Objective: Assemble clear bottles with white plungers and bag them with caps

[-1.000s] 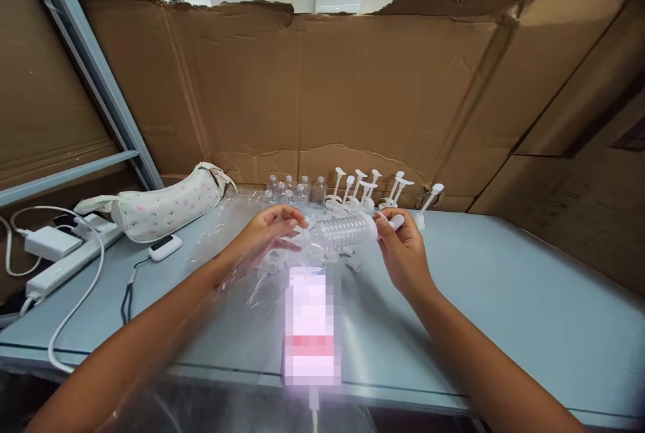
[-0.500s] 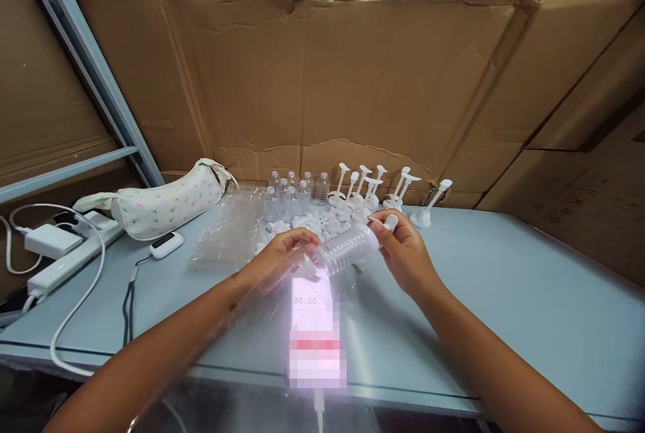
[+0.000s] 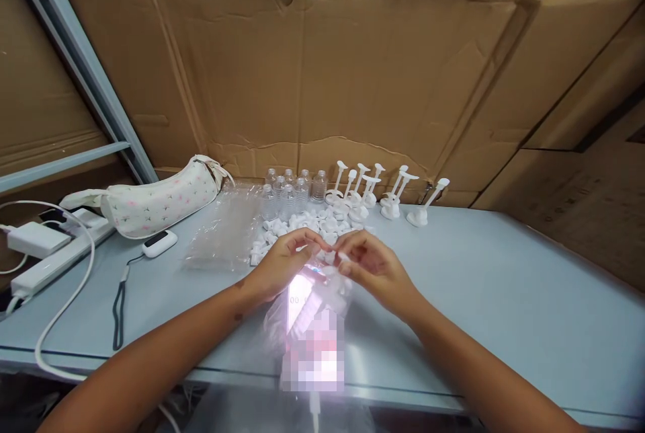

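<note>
Two bare hands meet over the middle of a pale blue worktop (image 3: 484, 292), fingertips close together at the top of a see-through bag (image 3: 332, 292). The left hand (image 3: 289, 261) has its grip pinched on the bag's upper edge; the right hand (image 3: 375, 271), its grip pressed together, pinches the same edge just beside it. The bag hangs between the hands and the near edge of the worktop, in front of a glowing phone (image 3: 297, 295), with a ribbed bottle (image 3: 308, 312) blurrily visible inside. The phone's lower part is pixelated, and a white cord (image 3: 315, 406) runs from its near end.

Just beyond the fingers lies a heap of small white pieces (image 3: 312, 223). Behind it, clear ribbed bottles (image 3: 288, 198) stand upright in a cluster, beside a group of white long-stemmed parts (image 3: 360, 194), their stems tilted. A flat plastic sheet or bag (image 3: 222, 234) lies left of the heap. Farther left are a patterned fabric pouch (image 3: 161, 201), a small white device (image 3: 160, 243) with a dark strap (image 3: 118, 315), and a white power strip (image 3: 60, 258) with an adapter (image 3: 37, 239) on it. Brown cardboard (image 3: 312, 76) walls the back.
</note>
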A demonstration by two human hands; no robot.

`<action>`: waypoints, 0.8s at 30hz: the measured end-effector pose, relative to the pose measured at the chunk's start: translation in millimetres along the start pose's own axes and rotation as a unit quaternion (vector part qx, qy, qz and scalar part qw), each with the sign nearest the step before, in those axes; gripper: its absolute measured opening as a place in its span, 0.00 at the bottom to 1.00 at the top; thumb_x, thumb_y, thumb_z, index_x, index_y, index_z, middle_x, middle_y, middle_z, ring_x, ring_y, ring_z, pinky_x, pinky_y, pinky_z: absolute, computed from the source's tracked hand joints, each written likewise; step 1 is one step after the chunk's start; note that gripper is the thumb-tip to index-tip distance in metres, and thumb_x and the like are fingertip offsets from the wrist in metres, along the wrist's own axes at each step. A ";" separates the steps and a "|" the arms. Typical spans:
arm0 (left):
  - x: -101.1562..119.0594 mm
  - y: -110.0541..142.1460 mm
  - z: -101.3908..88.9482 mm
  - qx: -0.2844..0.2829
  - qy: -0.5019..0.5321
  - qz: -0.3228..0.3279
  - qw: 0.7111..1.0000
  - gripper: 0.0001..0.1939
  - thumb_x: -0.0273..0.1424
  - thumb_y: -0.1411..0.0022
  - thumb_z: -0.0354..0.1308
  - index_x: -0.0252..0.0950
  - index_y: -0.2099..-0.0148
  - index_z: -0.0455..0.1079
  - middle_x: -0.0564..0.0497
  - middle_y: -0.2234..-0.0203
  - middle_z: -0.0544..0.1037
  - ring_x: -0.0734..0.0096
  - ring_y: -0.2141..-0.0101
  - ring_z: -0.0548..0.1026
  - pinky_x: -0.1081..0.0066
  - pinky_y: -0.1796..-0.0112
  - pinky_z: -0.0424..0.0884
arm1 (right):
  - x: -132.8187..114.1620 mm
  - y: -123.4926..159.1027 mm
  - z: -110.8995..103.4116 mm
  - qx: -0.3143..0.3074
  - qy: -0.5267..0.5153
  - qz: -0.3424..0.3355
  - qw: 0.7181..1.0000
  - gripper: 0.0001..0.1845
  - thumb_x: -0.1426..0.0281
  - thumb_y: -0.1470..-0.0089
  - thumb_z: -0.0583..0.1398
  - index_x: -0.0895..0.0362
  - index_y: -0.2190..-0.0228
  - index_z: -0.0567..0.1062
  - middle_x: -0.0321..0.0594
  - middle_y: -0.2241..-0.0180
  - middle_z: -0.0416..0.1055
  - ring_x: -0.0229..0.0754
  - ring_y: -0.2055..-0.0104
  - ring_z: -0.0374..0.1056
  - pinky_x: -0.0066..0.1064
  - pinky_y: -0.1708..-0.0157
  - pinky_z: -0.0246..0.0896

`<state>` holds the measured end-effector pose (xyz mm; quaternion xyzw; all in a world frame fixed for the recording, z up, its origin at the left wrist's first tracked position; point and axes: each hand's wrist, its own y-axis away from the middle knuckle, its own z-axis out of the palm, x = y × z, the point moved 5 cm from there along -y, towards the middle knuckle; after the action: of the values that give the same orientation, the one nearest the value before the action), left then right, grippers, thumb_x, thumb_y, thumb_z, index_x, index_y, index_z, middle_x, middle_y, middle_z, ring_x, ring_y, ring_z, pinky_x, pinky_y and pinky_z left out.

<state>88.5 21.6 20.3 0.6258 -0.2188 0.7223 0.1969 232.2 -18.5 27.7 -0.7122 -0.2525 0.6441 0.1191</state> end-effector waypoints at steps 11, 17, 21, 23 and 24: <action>49.7 10.5 0.7 0.037 -0.013 0.140 0.989 0.09 0.37 0.39 0.57 0.35 0.64 0.68 0.51 0.64 0.72 0.74 0.69 0.75 0.73 0.71 0.75 | -27.5 7.7 -6.8 0.018 0.120 -0.111 0.986 0.19 0.55 0.38 0.49 0.42 0.54 0.75 0.40 0.47 0.64 0.49 0.43 0.54 0.45 0.45 0.49; 100.1 14.0 7.7 0.067 -0.040 0.289 0.954 0.06 0.33 0.36 0.54 0.36 0.63 0.67 0.52 0.65 0.72 0.77 0.71 0.74 0.77 0.73 0.74 | -2.7 3.1 -1.9 -0.016 -0.113 0.020 0.993 0.37 0.51 0.50 0.61 0.42 0.41 0.57 0.43 0.42 0.59 0.50 0.42 0.57 0.46 0.45 0.54; 126.8 17.2 25.3 0.085 -0.115 0.382 0.913 0.04 0.31 0.35 0.52 0.37 0.62 0.66 0.52 0.65 0.73 0.79 0.72 0.73 0.78 0.73 0.73 | 1.5 14.4 26.1 -0.194 -0.168 0.086 0.963 0.43 0.53 0.54 0.66 0.45 0.40 0.57 0.46 0.40 0.57 0.51 0.40 0.55 0.47 0.42 0.46; 136.1 19.1 34.1 0.099 -0.175 0.439 0.876 0.04 0.29 0.35 0.52 0.37 0.62 0.67 0.52 0.66 0.74 0.79 0.73 0.73 0.77 0.71 0.73 | -0.3 18.8 31.7 -0.222 -0.173 0.091 0.955 0.43 0.54 0.56 0.67 0.45 0.41 0.59 0.45 0.39 0.54 0.51 0.38 0.52 0.46 0.41 0.43; 139.7 20.2 37.9 0.107 -0.210 0.469 0.851 0.05 0.29 0.35 0.51 0.37 0.63 0.67 0.52 0.67 0.75 0.78 0.72 0.73 0.75 0.69 0.73 | -1.0 19.9 32.5 -0.227 -0.181 0.094 0.952 0.43 0.53 0.57 0.67 0.46 0.42 0.60 0.46 0.40 0.55 0.51 0.39 0.53 0.45 0.41 0.42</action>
<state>88.7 -14.9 161.8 0.6023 -0.4438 0.5995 -0.2843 204.4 -40.9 14.1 -0.6128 -0.3411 0.6959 -0.1543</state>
